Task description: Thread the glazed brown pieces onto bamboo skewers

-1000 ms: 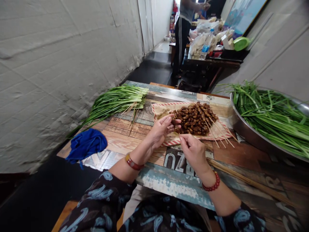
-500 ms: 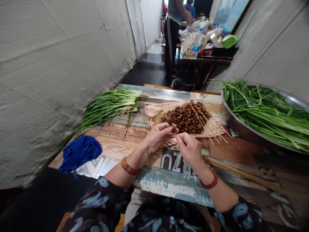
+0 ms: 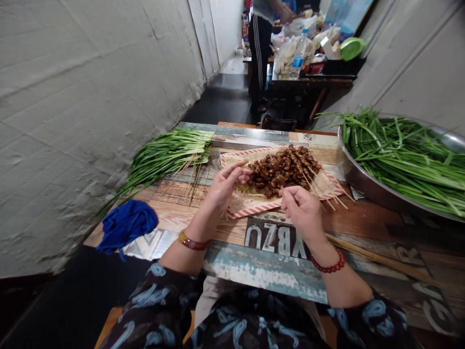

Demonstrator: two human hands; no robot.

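Skewers of glossy brown morsels (image 3: 283,172) lie heaped on a sheet of paper with a red-and-white striped border (image 3: 250,206), their bare bamboo ends pointing toward the right, and the paper sits near the middle of a tabletop printed with a weathered-plank pattern (image 3: 269,271). From the head camera, the left hand (image 3: 227,186) is at the left end of the heap, its fingers slightly curved and close together, their tips just beside the morsels; nothing shows held in them. The right hand (image 3: 301,211) is over the near edge of the paper, its thumb and forefinger pressed together in a pinch, though what lies between them is too small to tell. A red-and-gold bracelet (image 3: 192,244) circles the left wrist and red beads (image 3: 329,261) circle the right, below dark patterned sleeves (image 3: 156,295). A bundle of chives (image 3: 170,155) with loose skewers lies on the table to the left, beside a blue cloth (image 3: 125,225). More chives (image 3: 407,160) fill a steel basin (image 3: 363,186) on the right, and a long bunch of bamboo sticks (image 3: 381,259) lies near the table's right edge. Beyond, a co-worker (image 3: 259,58) stands at a table holding bags and a water bottle (image 3: 300,55).
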